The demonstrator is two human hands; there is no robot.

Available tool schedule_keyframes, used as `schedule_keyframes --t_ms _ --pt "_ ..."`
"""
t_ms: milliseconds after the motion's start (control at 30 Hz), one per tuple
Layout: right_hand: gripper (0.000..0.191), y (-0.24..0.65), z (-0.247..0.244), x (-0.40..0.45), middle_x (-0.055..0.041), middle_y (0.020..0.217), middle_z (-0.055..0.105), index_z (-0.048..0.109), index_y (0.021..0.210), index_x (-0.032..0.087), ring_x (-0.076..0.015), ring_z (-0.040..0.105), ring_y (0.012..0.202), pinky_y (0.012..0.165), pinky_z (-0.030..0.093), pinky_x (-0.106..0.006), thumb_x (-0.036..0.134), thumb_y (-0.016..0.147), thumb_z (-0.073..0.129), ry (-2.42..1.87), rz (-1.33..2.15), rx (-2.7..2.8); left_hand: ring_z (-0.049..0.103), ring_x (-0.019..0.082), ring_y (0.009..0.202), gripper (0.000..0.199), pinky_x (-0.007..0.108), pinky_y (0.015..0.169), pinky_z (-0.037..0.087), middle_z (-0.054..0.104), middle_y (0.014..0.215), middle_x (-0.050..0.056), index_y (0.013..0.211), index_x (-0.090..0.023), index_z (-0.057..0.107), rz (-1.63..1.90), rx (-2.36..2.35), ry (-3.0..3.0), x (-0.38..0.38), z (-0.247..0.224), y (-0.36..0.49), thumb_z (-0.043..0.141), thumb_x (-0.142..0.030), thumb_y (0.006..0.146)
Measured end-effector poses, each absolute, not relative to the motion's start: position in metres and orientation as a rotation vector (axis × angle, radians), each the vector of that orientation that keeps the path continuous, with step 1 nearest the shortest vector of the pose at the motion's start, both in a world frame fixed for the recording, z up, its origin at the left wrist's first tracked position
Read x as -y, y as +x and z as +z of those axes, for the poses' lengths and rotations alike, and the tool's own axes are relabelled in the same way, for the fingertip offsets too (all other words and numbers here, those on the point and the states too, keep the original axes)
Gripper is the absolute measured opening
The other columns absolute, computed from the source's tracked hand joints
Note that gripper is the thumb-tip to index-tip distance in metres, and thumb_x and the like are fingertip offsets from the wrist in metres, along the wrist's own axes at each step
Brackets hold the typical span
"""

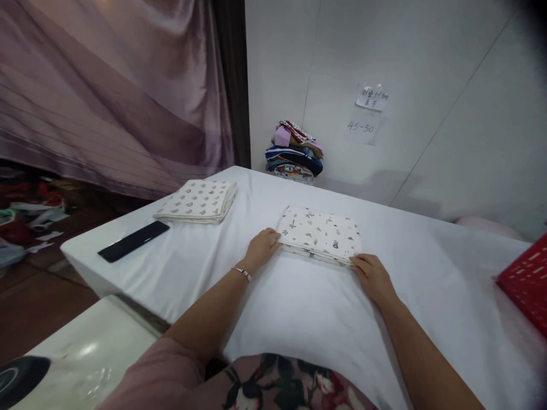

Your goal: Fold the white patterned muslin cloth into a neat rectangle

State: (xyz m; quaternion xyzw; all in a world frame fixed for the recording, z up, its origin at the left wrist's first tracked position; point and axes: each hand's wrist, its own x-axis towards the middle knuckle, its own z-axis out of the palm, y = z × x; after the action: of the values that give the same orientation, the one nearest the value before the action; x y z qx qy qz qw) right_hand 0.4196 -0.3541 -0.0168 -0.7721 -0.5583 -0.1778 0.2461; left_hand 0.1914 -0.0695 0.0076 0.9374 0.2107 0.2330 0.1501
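Note:
A folded white cloth (320, 230) with small scattered prints lies flat on the white-covered table (299, 319) in front of me. My left hand (264, 246) pinches its near left corner, fingers closed on the edge. At the near right corner, my right hand (372, 276) grips the cloth between thumb and fingers. Layers of the fold show along the near edge between both hands. Further left rests a second folded cloth (199, 200), white with rows of small grey motifs, touched by neither hand.
A flat black object (133, 241) lies near the table's left edge. Behind the table is a pile of folded fabrics (294, 152) against the wall. A red plastic basket (527, 285) stands at the right. A pinkish curtain (128, 85) hangs at the left.

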Motion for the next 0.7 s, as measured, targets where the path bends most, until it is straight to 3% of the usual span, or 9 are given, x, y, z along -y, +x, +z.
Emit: schedule_keyframes --t_ms 133,500,700 --pt "0.027 0.42 -0.018 0.355 -0.0082 0.098 0.061 0.066 0.102 0.025 -0.0244 0.053 0.092 0.077 0.049 -0.041 0.028 0.088 0.044 -2.105 -0.521 1.524 0.058 0.014 0.084 0.019 0.026 0.07 0.045 0.058 0.102 0.0 0.1 -0.025 0.06 0.614 -0.697 2.631 0.073 0.008 0.193 0.051 -0.031 0.085" --pt "0.022 0.424 -0.021 0.355 -0.0081 0.094 0.062 0.067 0.095 0.021 -0.0239 0.054 0.089 0.076 0.046 -0.04 0.028 0.087 0.047 -2.16 -0.52 1.501 0.056 0.015 0.079 0.012 0.026 0.063 0.042 0.057 0.093 0.0 0.086 -0.022 0.053 0.617 -0.753 2.659 0.079 0.014 0.194 0.046 -0.015 0.079" --pt "0.02 0.418 -0.015 0.352 -0.0085 0.095 0.061 0.066 0.095 0.021 -0.0232 0.053 0.089 0.076 0.047 -0.039 0.024 0.087 0.048 -2.123 -0.459 1.485 0.053 0.02 0.094 0.016 0.034 0.08 0.043 0.057 0.099 0.005 0.088 -0.02 0.055 0.744 -0.592 2.72 0.081 0.02 0.195 0.049 -0.013 0.074"
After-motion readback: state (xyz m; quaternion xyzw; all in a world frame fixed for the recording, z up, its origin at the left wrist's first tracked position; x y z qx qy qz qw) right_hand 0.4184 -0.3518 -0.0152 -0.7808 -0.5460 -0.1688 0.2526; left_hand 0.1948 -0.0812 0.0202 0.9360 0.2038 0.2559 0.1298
